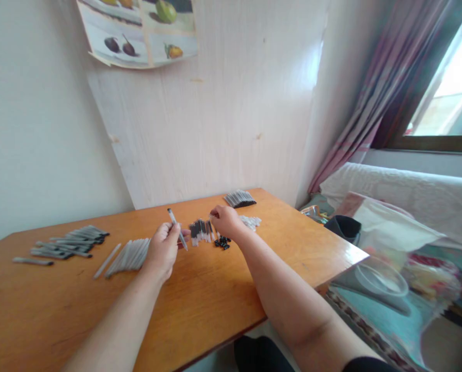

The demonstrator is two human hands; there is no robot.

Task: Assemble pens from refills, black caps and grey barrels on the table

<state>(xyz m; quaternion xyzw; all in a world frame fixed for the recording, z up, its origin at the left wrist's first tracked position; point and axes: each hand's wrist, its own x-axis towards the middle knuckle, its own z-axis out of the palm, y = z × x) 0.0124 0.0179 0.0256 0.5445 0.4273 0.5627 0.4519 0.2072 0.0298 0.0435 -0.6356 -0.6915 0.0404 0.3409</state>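
Note:
My left hand [164, 249] is closed round a slim pen [177, 230], tilted, its dark end up and its pale tip down to the right. My right hand [226, 221] is pinched over the far end of a row of dark-and-clear ink refills [201, 231]; what its fingertips hold is too small to make out. Just below that hand sits a small heap of black caps [222, 242]. Partly behind the right wrist lies a pile of small whitish pieces [251, 222]. Clear pen barrels [128, 257] lie side by side left of my left hand.
Several pens with black ends [70, 242] are piled on the left of the wooden table [200, 299]. Another bundle of pens [240, 198] lies at the far edge by the wall. Past the table's right edge stand a dark container [344, 228] and a clear plastic tub [381, 277].

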